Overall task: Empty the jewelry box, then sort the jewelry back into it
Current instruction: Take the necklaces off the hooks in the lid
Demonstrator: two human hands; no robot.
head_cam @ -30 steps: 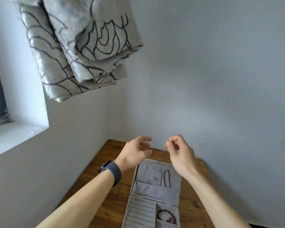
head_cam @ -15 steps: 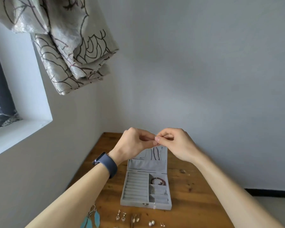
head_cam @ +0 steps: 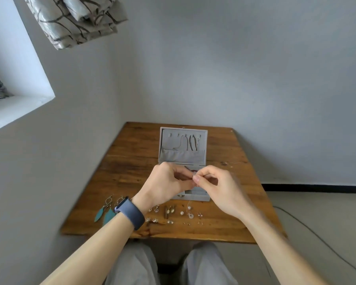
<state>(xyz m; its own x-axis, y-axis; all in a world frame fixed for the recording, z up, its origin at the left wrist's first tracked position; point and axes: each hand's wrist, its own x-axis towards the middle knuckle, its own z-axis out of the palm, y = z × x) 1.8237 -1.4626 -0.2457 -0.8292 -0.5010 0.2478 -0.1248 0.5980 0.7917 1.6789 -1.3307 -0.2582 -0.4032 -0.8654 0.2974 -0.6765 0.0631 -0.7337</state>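
Pinching a tiny silver piece between the fingertips of both hands, we work at the centre of the frame, just above the open jewelry box. Our left hand, a dark watch on its wrist, curls its fingers round one side of the piece. Our right hand nips the other side between thumb and forefinger. Whether it is a clasp or an earring fitting, we cannot tell at this size. The box sits mid-table, its lid upright toward the top of the frame with necklaces hung inside. The hands hide most of its lower half. Rows of small earrings and a teal feather pair lie along the lower edge of the table, so the sorting looks only partly done. Done well, we judge, this step wants a light, steady pinch and small movements from the fingertips alone. Keeping the hands over the box means a slip drops the piece inside rather than among the loose items on the wood.
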